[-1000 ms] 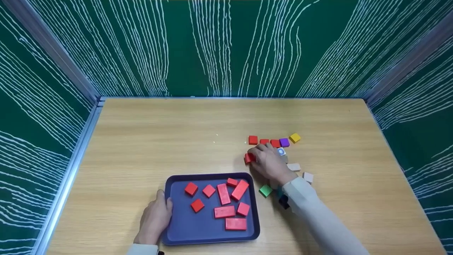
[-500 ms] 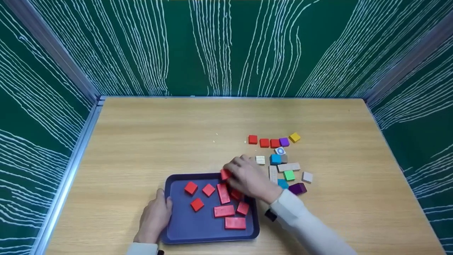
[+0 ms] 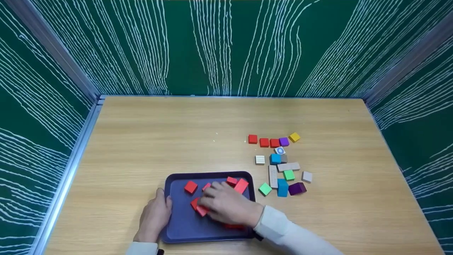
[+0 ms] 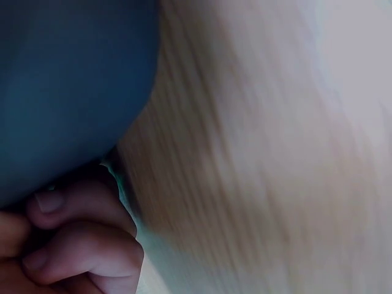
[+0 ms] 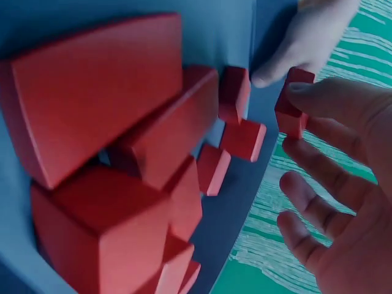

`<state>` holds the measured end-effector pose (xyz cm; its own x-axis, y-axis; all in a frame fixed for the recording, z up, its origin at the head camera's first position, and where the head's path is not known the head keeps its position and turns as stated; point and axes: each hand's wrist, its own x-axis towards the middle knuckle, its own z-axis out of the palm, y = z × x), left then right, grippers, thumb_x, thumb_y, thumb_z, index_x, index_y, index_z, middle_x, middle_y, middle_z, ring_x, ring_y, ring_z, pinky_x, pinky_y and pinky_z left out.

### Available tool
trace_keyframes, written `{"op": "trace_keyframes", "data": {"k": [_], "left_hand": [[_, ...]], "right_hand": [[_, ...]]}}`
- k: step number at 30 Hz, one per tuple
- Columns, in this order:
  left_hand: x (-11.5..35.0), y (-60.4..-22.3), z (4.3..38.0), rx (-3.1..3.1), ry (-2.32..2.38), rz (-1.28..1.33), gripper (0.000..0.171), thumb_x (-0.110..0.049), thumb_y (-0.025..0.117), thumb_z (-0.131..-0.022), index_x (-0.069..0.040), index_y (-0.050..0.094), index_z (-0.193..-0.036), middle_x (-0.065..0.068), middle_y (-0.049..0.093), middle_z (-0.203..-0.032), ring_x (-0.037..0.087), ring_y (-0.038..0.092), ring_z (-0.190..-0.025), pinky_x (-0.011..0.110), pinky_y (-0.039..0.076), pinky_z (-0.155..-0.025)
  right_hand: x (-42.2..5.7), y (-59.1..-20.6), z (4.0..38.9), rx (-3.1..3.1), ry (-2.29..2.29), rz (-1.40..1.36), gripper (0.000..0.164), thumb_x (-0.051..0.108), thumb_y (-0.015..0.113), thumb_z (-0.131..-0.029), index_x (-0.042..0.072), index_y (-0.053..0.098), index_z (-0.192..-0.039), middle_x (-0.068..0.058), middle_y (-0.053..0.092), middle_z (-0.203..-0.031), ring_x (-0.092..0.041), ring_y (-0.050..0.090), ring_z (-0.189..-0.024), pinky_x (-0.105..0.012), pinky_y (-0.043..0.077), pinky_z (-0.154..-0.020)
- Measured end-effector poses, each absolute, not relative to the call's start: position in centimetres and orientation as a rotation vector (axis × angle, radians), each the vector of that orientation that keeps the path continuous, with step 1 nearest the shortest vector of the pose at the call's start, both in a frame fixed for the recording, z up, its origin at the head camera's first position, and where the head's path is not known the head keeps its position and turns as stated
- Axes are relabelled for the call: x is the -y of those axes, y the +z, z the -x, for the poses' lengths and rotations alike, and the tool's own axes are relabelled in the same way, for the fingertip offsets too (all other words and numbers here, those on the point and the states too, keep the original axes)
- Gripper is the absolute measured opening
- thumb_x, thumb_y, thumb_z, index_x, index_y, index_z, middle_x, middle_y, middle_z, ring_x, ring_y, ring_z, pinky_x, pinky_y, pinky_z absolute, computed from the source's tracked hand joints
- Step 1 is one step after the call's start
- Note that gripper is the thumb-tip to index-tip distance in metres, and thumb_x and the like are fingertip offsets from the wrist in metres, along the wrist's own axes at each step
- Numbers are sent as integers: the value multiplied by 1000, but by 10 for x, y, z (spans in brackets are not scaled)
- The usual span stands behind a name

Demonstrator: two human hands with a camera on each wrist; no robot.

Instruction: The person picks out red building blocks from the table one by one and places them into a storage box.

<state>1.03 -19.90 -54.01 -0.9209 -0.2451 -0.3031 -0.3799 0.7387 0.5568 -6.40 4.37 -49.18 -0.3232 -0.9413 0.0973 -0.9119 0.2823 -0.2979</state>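
My right hand [image 3: 228, 204] is over the dark blue tray [image 3: 191, 231], pinching a small red block [image 5: 291, 120] between thumb and fingertips; the other fingers stand apart in the right wrist view. Beneath and around it in the tray lie several red blocks, both cubes and longer bricks, such as the cube [image 3: 190, 187] near the far left corner. The hand hides part of them in the head view. My left hand [image 3: 154, 216] grips the tray's left rim, thumb on the upper side. Curled fingers [image 4: 92, 248] show at the tray's edge in the left wrist view.
Right of the tray lie loose blocks: a green cube [image 3: 265, 189], a blue block [image 3: 282, 187], a dark purple block [image 3: 297, 188] and grey bars [image 3: 288, 166]. Farther back are red cubes [image 3: 264, 142] and a yellow cube [image 3: 294, 137]. Green walls [image 3: 212, 46] enclose the table.
My right hand has carried a red block from the loose blocks leftward, across the tray's far right corner, to over the tray's middle. The left hand keeps its hold on the rim.
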Motion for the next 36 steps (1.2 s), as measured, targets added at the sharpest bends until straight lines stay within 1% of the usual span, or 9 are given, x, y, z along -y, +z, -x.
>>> {"op": "trace_keyframes", "data": {"k": [4, 9, 13, 20, 27, 31, 36], "left_hand": [[199, -540, -11, -2729, 949, 498, 19, -17, 46, -104, 2, 48, -111, 6, 50, -64, 20, 49, -51, 34, 35, -44], [199, -540, -11, -2734, 948, 507, 19, -17, 48, -104, 1, 48, -111, 8, 52, -66, 22, 50, -53, 36, 36, -45], [200, -541, -11, -2746, 948, 506, 20, -17, 48, -103, 1, 48, -111, 9, 53, -67, 24, 51, -54, 37, 37, -46], [200, -541, -11, -2742, 955, 514, 19, -17, 49, -103, 0, 48, -111, 8, 52, -65, 23, 50, -53, 36, 36, -45], [199, -540, -10, -2712, 978, 505, 17, -16, 46, -105, 1, 48, -109, 5, 49, -65, 19, 48, -50, 32, 35, -45], [199, -540, -10, -2707, 979, 517, 18, -17, 46, -105, 1, 48, -110, 5, 49, -64, 19, 48, -50, 32, 35, -45], [199, -540, -10, -2705, 977, 521, 18, -17, 46, -105, 1, 47, -110, 5, 50, -65, 19, 48, -50, 33, 35, -45]], "right_hand": [[-39, -499, 62, -2321, -446, 1795, 30, 21, 74, -93, 19, 72, -123, 1, 64, -112, -15, 56, -103, -29, 49, -90], [-34, -505, 60, -2265, -390, 1791, 28, 21, 74, -93, 21, 73, -121, 3, 65, -109, -11, 56, -98, -24, 47, -87], [-33, -507, 59, -2257, -369, 1792, 27, 20, 73, -94, 21, 73, -121, 3, 65, -107, -10, 57, -98, -24, 47, -89], [-33, -508, 61, -2267, -330, 1786, 28, 19, 73, -93, 20, 72, -121, 2, 66, -108, -11, 58, -99, -25, 47, -92], [-32, -511, 61, -2292, -248, 1777, 32, 18, 76, -90, 22, 72, -122, 1, 65, -103, -13, 59, -97, -27, 49, -87], [-32, -512, 61, -2286, -238, 1761, 32, 18, 76, -90, 21, 72, -122, 1, 65, -103, -13, 59, -96, -26, 49, -85], [-35, -508, 67, -2267, -283, 1747, 33, 21, 76, -91, 19, 71, -123, 1, 65, -105, -12, 59, -99, -26, 49, -90]]}}
